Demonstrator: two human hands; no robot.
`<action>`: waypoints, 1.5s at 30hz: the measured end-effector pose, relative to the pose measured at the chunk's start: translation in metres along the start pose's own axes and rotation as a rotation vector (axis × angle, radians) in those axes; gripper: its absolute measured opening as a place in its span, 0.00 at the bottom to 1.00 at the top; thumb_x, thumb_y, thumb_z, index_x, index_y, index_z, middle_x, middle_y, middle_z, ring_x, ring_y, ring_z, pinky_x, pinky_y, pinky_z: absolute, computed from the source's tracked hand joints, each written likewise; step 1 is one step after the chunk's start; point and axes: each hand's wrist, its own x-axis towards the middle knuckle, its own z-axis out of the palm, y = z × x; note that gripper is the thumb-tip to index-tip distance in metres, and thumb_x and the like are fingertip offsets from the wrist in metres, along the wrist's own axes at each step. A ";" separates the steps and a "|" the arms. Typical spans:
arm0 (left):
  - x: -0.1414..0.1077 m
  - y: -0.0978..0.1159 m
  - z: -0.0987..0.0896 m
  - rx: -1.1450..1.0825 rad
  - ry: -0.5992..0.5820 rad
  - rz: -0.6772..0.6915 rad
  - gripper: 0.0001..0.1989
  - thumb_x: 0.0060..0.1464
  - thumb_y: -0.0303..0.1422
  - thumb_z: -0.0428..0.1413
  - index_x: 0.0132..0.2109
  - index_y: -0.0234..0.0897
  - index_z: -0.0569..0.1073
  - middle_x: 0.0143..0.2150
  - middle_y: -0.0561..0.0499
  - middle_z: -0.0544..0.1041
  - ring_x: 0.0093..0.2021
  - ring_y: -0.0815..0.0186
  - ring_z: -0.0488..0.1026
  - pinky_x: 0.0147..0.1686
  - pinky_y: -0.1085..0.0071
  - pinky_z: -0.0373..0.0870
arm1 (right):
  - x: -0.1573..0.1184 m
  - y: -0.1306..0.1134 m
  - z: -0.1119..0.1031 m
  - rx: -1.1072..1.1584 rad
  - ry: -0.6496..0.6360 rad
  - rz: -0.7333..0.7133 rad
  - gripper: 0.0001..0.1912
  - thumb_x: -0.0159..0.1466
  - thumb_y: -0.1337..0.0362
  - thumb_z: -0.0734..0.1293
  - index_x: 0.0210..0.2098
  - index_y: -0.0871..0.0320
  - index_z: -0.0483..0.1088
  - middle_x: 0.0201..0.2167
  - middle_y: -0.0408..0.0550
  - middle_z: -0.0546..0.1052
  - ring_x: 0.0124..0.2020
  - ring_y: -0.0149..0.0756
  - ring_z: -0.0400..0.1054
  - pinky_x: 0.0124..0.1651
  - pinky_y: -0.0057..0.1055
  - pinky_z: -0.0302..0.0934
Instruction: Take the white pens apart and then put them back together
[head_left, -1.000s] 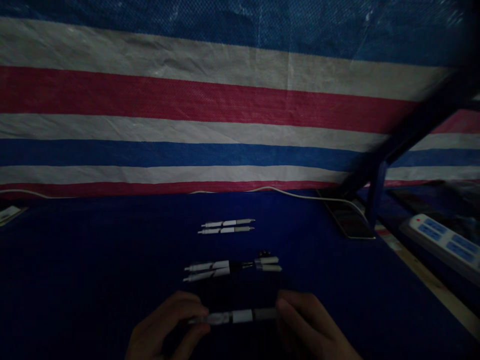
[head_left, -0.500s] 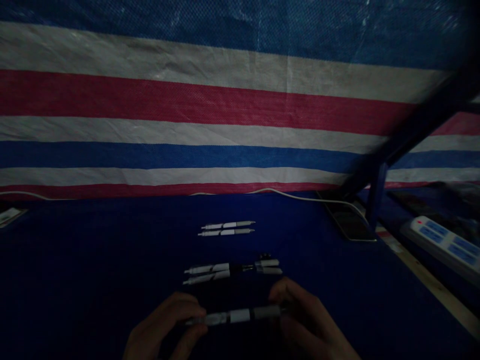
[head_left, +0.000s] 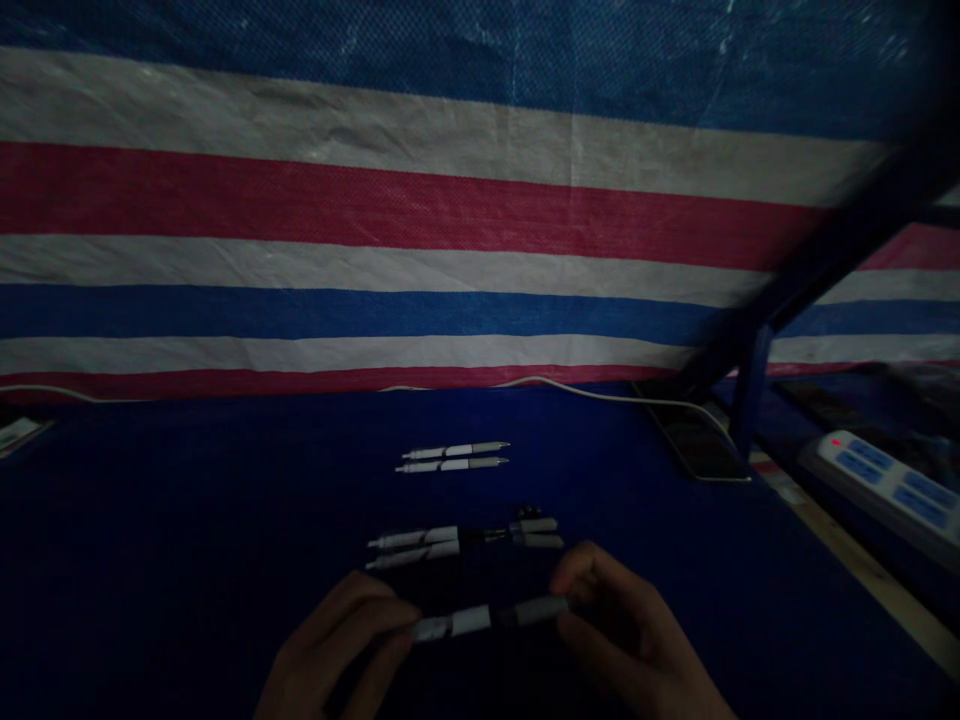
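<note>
My left hand (head_left: 341,645) is closed on the white barrel of a pen (head_left: 471,621) near its rear end. At the other end, my right hand (head_left: 619,630) pinches the pen's grey grip between thumb and fingertips. A dark band separates barrel from grip; whether they are joined there is too dim to tell. Just beyond my hands lie two white pen barrels (head_left: 416,546), dark refills (head_left: 486,535) at their front ends, and two loose grey grips (head_left: 537,533). Small dark pieces (head_left: 529,511) sit behind those grips.
Farther back, two whole pens (head_left: 454,458) lie parallel on the blue tabletop (head_left: 225,500). A phone-like dark slab (head_left: 701,440) and a white cable (head_left: 600,395) are at the back right, by a blue metal post (head_left: 752,390). A power strip (head_left: 892,485) lies farther right.
My left hand has shifted slightly right and covers more of the pen's rear. My right fingertips have closed around the grip, and the pen's right end has risen a little.
</note>
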 end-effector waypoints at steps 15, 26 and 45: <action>0.006 0.004 -0.001 -0.013 0.018 0.060 0.10 0.59 0.23 0.52 0.44 0.41 0.71 0.35 0.51 0.77 0.35 0.66 0.78 0.33 0.73 0.77 | -0.005 -0.004 -0.001 -0.237 0.114 -0.184 0.03 0.62 0.65 0.66 0.35 0.51 0.72 0.28 0.42 0.72 0.28 0.34 0.65 0.29 0.27 0.59; 0.004 0.000 0.002 -0.027 0.022 0.018 0.08 0.60 0.25 0.53 0.41 0.44 0.72 0.33 0.54 0.78 0.33 0.67 0.79 0.33 0.74 0.78 | -0.008 -0.002 -0.016 -0.177 0.248 -0.217 0.05 0.65 0.58 0.65 0.37 0.50 0.70 0.28 0.42 0.69 0.21 0.30 0.56 0.22 0.26 0.52; 0.003 -0.019 -0.008 0.327 0.044 0.100 0.10 0.61 0.25 0.50 0.45 0.40 0.74 0.39 0.48 0.77 0.38 0.62 0.78 0.38 0.65 0.79 | 0.013 -0.009 -0.026 -0.559 0.198 -0.174 0.04 0.62 0.67 0.63 0.37 0.52 0.67 0.33 0.43 0.74 0.22 0.32 0.66 0.23 0.29 0.60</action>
